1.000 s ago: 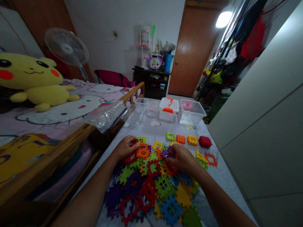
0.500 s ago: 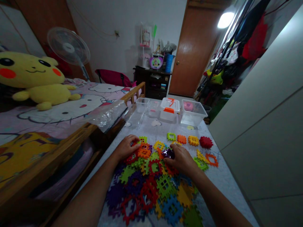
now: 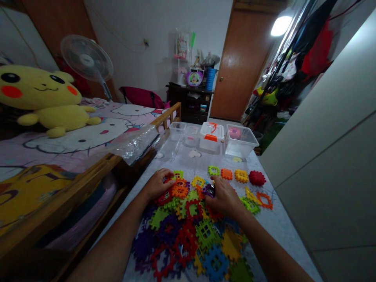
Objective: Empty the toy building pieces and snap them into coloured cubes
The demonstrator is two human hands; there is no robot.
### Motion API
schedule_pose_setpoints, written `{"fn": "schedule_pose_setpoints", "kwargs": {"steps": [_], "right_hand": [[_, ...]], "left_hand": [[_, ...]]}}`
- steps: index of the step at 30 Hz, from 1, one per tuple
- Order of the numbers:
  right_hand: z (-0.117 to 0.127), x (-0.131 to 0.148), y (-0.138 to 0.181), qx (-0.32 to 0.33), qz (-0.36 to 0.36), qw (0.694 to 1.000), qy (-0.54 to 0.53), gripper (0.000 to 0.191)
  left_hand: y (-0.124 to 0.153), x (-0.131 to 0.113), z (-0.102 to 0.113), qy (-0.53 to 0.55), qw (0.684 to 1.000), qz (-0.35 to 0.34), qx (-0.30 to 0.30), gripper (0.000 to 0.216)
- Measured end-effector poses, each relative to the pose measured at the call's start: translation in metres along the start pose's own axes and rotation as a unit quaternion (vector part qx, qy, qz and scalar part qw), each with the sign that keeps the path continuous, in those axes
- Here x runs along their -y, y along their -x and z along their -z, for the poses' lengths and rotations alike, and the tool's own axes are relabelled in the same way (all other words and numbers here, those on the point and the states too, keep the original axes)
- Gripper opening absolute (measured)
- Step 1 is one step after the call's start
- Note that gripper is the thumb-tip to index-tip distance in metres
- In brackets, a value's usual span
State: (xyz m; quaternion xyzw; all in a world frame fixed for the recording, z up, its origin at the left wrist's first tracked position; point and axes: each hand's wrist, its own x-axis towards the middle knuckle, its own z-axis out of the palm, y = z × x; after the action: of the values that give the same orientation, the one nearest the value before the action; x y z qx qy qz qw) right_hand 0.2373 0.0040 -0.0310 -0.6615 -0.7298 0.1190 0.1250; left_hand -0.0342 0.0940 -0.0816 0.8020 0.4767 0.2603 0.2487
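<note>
Toothed tiles (image 3: 188, 231) across a pale table (image 3: 276, 219) beside a bed (image 3: 67, 145)

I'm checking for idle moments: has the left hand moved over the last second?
No, not visibly: the left hand keeps its place relative to the lidded box; both drift slightly right as the view shifts.
</note>
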Motion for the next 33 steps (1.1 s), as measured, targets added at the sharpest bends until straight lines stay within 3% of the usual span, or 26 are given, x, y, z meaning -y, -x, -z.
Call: {"fn": "schedule_pose_setpoints", "kwargs": {"steps": [5, 14, 20, 23, 29, 33], "right_hand": [[0.012, -0.003, -0.034, -0.051, 0.043, 0.998, -0.003, 0.062], [-0.01, -0.009, -0.105, 0.004, 0.06, 0.998, 0.016, 0.071], [-0.02, -0.009, -0.112, 0.034, 0.065, 0.997, 0.027, 0.072], [-0.007, -0.018, -0.116, 0.031, 0.067, 0.997, 0.015, 0.073], [0.019, -0.037, -0.124, 0.004, 0.043, 0.999, 0.006, 0.052], [0.006, -0.025, -0.118, 0.042, 0.06, 0.997, 0.036, 0.054]], "left_hand": [[0.0, -0.002, 0.0, 0.004, 1.0, 0.001, -0.004, 0.025], [0.001, -0.004, 0.0, 0.004, 1.0, 0.006, -0.001, 0.024], [0.0, -0.006, 0.002, 0.003, 1.0, 0.007, 0.001, 0.023], [0.001, -0.006, 0.001, 0.003, 1.0, 0.004, 0.003, 0.022], [0.0, -0.004, 0.001, 0.005, 1.0, 0.003, 0.002, 0.021], [0.0, -0.004, 0.001, 0.007, 1.0, 0.005, -0.004, 0.022]]}}
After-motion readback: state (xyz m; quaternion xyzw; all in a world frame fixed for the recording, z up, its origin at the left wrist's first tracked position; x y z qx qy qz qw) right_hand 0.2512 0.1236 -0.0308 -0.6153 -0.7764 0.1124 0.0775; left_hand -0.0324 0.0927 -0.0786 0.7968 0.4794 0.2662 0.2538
